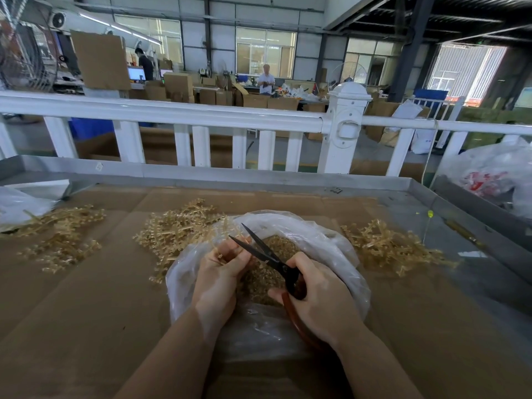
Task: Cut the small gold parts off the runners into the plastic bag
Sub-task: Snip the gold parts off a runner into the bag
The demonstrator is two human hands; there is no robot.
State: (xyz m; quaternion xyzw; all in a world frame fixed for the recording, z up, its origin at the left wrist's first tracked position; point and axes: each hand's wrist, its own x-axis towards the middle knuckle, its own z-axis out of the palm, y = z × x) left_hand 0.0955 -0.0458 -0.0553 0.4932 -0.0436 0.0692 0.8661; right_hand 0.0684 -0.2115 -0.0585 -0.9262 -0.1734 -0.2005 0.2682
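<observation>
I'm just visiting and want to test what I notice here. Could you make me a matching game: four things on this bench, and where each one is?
Things:
1. scissors
2. gold runner
3. plastic bag
4. cut gold parts

Places:
A. lying inside the bag
B. gripped in the right hand
C. open on the cardboard, under both hands
D. pinched in the left hand

Pairs: 1-B, 2-D, 3-C, 4-A

Two forearms reach in from the bottom edge, both bare to the frame edge with no sleeve showing. The left hand [218,279] and the right hand [322,298] wear no gloves, rings, watch or bands. Fingernails are short and unpainted.
</observation>
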